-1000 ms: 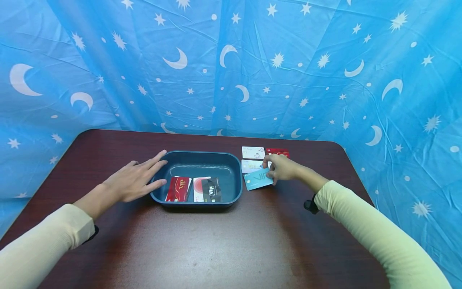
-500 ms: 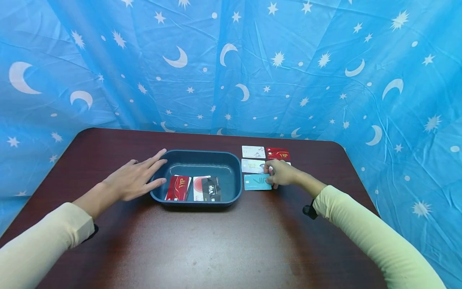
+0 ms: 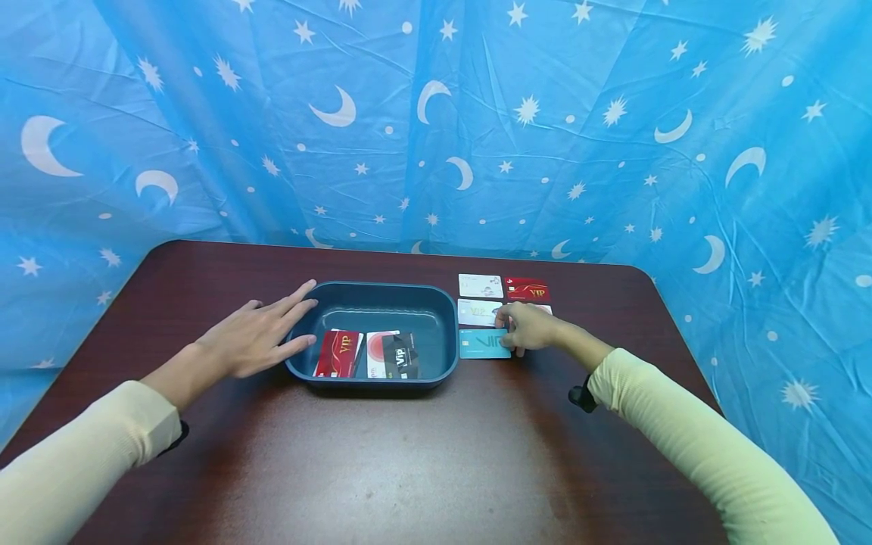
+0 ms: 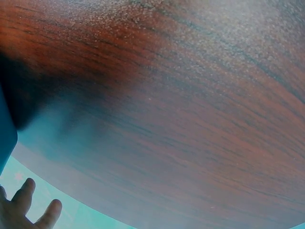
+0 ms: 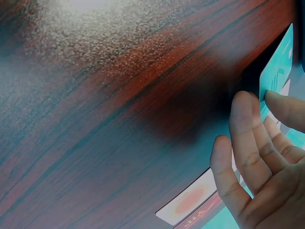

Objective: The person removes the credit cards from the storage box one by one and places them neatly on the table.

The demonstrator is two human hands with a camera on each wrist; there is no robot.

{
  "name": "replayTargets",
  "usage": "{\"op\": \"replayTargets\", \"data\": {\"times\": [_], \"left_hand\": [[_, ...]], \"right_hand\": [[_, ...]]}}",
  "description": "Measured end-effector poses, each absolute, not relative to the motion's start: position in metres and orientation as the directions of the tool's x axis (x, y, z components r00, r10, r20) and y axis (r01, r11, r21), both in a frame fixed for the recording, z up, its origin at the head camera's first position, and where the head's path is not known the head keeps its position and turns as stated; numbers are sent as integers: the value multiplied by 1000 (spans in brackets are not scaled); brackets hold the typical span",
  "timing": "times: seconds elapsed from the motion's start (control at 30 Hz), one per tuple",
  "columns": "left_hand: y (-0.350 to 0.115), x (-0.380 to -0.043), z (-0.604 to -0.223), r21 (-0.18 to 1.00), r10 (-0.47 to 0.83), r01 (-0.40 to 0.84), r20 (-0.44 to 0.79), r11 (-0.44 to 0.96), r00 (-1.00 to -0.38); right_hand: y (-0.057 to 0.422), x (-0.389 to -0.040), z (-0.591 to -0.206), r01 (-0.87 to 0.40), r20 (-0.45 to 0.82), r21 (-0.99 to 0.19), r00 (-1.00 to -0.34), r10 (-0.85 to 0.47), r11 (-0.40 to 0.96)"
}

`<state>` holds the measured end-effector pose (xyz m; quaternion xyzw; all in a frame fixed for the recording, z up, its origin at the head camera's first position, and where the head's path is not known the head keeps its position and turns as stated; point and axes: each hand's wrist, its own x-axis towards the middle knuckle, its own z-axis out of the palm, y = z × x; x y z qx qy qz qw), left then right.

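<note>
In the head view my right hand [image 3: 534,327] pinches the right end of a teal VIP card [image 3: 480,344], just in front of a white VIP card [image 3: 475,312]. The right wrist view shows the thumb on top of the teal card [image 5: 277,71] and fingers beneath, with that card tilted off the table. My left hand [image 3: 252,341] rests with spread, straight fingers at the left rim of a dark blue tray [image 3: 381,306]. Inside the tray lie a red VIP card [image 3: 337,353], a black VIP card [image 3: 400,356] and a white card with a pink circle [image 3: 377,350].
Behind the right hand, another white card [image 3: 480,285] and a red card [image 3: 527,289] lie side by side. A further pale card [image 3: 545,309] is mostly hidden by the hand. The brown table [image 3: 381,462] ends at a blue curtain [image 3: 409,151].
The right hand has turned the teal card from a slant to square with the white cards behind it. It uncovers more of the red card. The left hand stays put.
</note>
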<state>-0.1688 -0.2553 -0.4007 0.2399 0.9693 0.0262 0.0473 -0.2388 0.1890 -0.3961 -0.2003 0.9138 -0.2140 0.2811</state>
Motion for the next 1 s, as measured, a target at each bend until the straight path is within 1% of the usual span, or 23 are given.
{"op": "replayTargets", "data": {"times": [0.4, 0.73, 1.0], "left_hand": [[-255, -168, -401, 78, 471, 465, -82, 882, -878], [-255, -168, -401, 80, 468, 463, -81, 883, -880], [-255, -168, -400, 77, 470, 465, -86, 882, -878]], "right_hand": [[191, -239, -395, -242, -439, -499, -757, -484, 832], [192, -236, -401, -285, -386, -467, -786, -483, 837], [194, -236, -400, -295, -377, -473, -784, -494, 830]]}}
